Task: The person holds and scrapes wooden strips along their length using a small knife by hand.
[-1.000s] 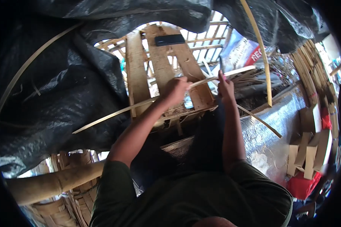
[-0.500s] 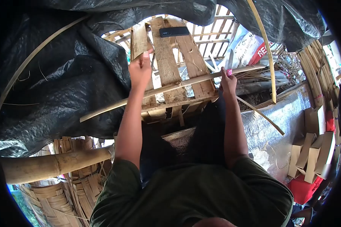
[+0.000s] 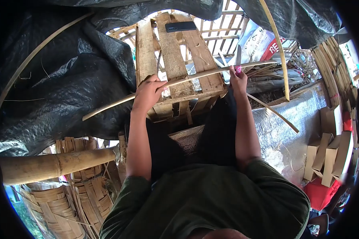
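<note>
The right hand (image 3: 238, 83) is closed around a pink-handled knife (image 3: 238, 71), blade pointing far, and meets a long, pale, slightly bowed bamboo strip (image 3: 199, 75). The left hand (image 3: 147, 93) covers the strip farther left, fingers bent; whether they clasp it, I cannot tell. The strip crosses the near part of a slatted brown wooden bench (image 3: 172, 55). A black phone (image 3: 180, 26) lies at its far end. Right, a hanging curved yellowish strip (image 3: 282, 63) partly blocks a printed white-and-red sack (image 3: 256, 46); left is crumpled black plastic sheeting (image 3: 64, 83).
</note>
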Tool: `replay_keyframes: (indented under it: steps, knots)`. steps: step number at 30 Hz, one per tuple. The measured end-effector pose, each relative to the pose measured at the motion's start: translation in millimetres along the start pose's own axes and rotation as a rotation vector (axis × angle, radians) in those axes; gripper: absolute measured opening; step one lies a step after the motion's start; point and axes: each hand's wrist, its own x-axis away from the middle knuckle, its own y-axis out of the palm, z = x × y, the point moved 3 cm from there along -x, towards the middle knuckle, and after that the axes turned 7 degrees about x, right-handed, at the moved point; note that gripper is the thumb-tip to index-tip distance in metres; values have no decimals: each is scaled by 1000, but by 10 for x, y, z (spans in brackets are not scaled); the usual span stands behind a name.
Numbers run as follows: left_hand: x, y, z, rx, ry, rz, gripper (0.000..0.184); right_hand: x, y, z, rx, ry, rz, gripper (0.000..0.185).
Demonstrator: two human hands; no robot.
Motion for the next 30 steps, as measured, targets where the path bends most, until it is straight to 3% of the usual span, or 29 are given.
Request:
replay_keyframes:
  steps: [3, 5, 8, 10, 13, 16, 18, 19, 22, 23, 24, 26, 27, 28, 30]
  knots:
    - [-82, 87, -16, 48, 148, 120, 19, 76, -77, -199, 45, 143, 22, 30]
    - [-122, 144, -19, 77, 119, 130, 18, 92, -164, -200, -30, 333, 165, 27]
    - [-166, 157, 13, 112, 89, 180, 20, 55, -272, -253, 114, 257, 57, 26]
    - [-178, 162, -10, 90, -108, 115, 23, -89, -307, -272, 168, 246, -34, 24]
    - [-200, 252, -23, 135, -89, 162, 28, -254, -445, -349, 254, 321, -183, 27]
    - [-206, 301, 5, 128, -97, 221, 34, -395, -552, -236, 464, 235, 28, 33]
    - [-191, 297, 37, 15, -56, 266, 36, -168, -260, -425, 715, 167, -125, 24]
    - [-191, 314, 13, 12, -77, 260, 37, 11, -150, -524, 480, 308, -154, 31]
    - [-180, 319, 47, -18, -92, 230, 39, -435, -582, -260, 533, 458, -148, 40]
    - [-173, 327, 57, -14, -91, 229, 39, -253, -599, -684, 626, 484, -39, 43]
    - [-169, 340, 68, -20, -106, 223, 39, -200, -531, -580, 629, 485, -36, 43]
    - [-214, 315, 76, -29, -118, 222, 40, -112, -251, -467, 736, 175, -246, 44]
    - [-216, 310, 66, -32, -132, 217, 38, -8, -196, -482, 684, 132, -143, 47]
    - [-193, 317, 68, -33, -147, 207, 37, -335, -375, -223, 888, 45, -244, 49]
    - [-182, 313, 106, -40, -129, 221, 37, -461, -624, -295, 646, 358, -172, 50]
